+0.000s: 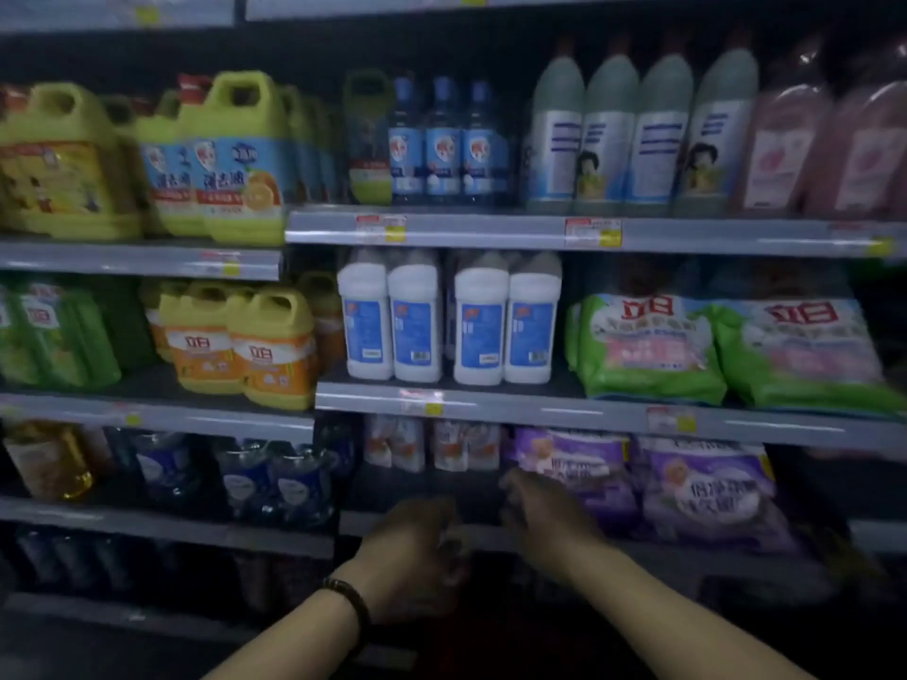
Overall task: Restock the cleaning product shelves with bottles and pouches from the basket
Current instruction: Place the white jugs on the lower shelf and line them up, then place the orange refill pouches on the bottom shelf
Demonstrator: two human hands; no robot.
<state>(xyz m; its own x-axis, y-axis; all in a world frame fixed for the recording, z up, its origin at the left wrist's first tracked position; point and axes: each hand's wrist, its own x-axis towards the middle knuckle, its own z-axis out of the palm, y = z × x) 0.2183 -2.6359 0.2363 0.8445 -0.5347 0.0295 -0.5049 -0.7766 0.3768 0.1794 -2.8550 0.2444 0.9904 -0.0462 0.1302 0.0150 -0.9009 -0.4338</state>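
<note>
Right hand (537, 505) at the purple pouch (584, 466) — left hand (417, 552) curled by the shelf (354, 523) edge. Whether either grasps anything, I cannot tell

The white bottles (414, 326) carried blue labels and grey caps. Left of them stood yellow jugs (275, 346) with orange labels; right of them lay green pouches (643, 350) (pink-banded, red lettering). Below them sat purple pouches (706, 488); above them, blue bottles (441, 139).
</note>
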